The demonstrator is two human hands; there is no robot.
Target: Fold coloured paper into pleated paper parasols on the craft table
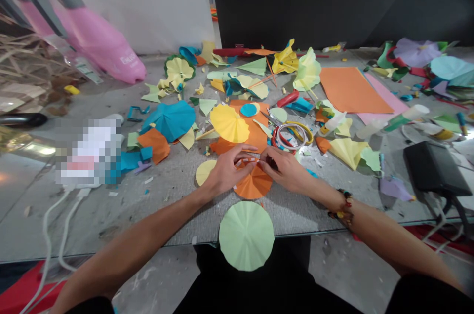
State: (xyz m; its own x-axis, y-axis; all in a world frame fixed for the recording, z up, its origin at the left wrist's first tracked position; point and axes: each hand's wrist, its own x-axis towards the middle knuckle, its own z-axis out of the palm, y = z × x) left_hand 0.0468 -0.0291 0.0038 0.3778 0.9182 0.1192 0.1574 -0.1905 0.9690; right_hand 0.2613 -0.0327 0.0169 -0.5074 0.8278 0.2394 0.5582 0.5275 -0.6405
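My left hand [226,170] and my right hand [283,168] meet over an orange pleated paper circle [254,184] on the grey table. Both pinch at its upper edge, where a small white-and-orange strip [249,160] shows between the fingertips. A pale green pleated paper circle [246,235] lies just in front, overhanging the table's near edge. A yellow pleated circle [229,124] and a pale yellow disc [205,172] lie close by. My right wrist wears a beaded bracelet [342,205].
Cut paper shapes litter the table: a teal umbrella shape [169,120], orange sheets [351,90], tape rings [292,135]. A black box [435,168] sits at the right, a pink glue gun [99,40] at the far left, white cables [55,225] at the near left.
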